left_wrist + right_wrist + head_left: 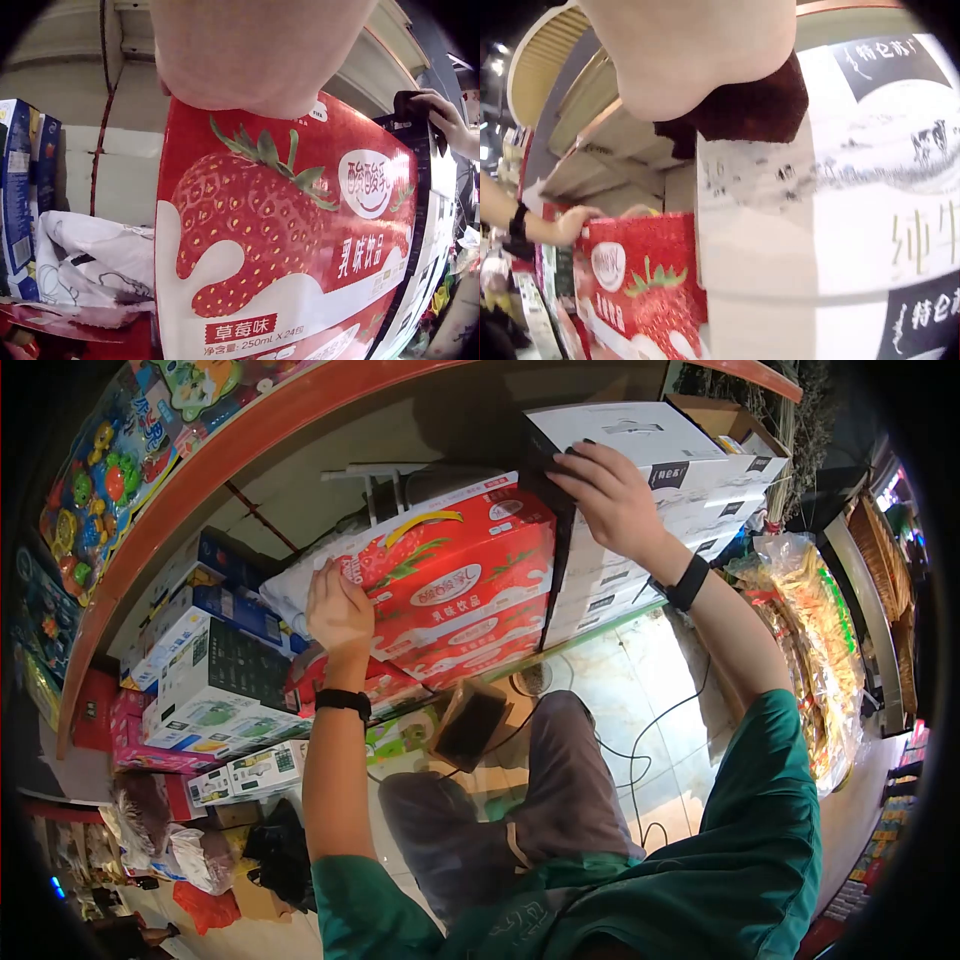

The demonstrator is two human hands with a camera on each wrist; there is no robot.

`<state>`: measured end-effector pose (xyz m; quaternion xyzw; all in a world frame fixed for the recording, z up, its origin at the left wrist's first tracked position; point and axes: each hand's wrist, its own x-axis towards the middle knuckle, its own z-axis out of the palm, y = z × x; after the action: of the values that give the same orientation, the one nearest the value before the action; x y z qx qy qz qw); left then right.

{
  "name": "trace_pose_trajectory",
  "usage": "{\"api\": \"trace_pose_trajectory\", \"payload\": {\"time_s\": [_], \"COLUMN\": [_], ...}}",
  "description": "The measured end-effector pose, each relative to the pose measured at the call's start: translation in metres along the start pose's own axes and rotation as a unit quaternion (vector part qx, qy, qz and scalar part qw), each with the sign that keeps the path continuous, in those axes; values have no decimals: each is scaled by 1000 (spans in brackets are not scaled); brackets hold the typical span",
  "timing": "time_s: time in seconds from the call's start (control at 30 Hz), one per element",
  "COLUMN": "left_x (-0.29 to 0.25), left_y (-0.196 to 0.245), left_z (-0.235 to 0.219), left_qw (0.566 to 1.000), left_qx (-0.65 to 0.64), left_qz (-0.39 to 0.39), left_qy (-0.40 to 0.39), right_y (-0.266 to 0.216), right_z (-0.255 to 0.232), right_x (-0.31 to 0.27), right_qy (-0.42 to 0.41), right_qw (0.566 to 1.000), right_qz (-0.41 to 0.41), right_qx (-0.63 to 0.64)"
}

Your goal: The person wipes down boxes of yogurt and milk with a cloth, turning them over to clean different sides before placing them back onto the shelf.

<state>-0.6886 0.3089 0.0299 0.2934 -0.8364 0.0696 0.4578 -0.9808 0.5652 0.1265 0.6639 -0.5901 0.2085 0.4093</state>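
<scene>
My left hand (340, 610) rests on the left end of a red carton (470, 575) of strawberry milk drink, its fingers over the top edge. The carton has a yellow carry handle (425, 525) and tops a stack of matching red ones. In the left wrist view the carton's strawberry front (255, 225) faces the camera. My right hand (615, 500) is over the near left corner of a white milk carton (640, 435), holding a dark brown cloth (757, 105) against it. The cloth (409, 109) also shows under the fingers in the left wrist view.
An orange-red shelf edge (300, 410) arches above the cartons. Blue and white boxes (225, 610) stand at left, beside white plastic wrapping (94, 259). An open brown cardboard box (470, 725) and black cables (640, 760) lie on the floor; bagged goods (800, 630) hang at right.
</scene>
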Motion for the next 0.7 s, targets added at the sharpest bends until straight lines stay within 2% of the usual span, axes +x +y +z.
{"api": "trace_pose_trajectory", "payload": {"time_s": [0.03,0.17,0.27,0.37,0.47,0.5,0.57,0.67,0.7], "left_x": [0,0,1,0,1,1,1,0,1], "left_y": [0,-3,-4,-3,-2,-3,-2,-1,-2], "left_z": [1,1,2,1,0,1,1,-1,-1], "left_qw": [1000,1000,1000,1000,1000,1000,1000,999,999], "left_qx": [10,12,8,8,-8,-2,10,15,12], "left_qz": [7,19,26,22,12,17,26,34,33], "left_qy": [6,8,12,11,4,7,13,20,19], "right_y": [-2,-14,-22,-30,-27,-23,-11,9,6], "right_z": [8,14,5,4,16,20,34,66,71], "right_x": [-4,-10,-1,13,49,64,91,96,91], "right_qy": [3,-27,-100,-172,-301,-325,-352,-406,-416], "right_qw": [998,987,975,944,930,913,905,882,873], "right_qz": [-26,-39,-56,-87,22,28,75,76,46], "right_qx": [-65,-150,-192,-267,-210,-243,-229,-227,-250]}}
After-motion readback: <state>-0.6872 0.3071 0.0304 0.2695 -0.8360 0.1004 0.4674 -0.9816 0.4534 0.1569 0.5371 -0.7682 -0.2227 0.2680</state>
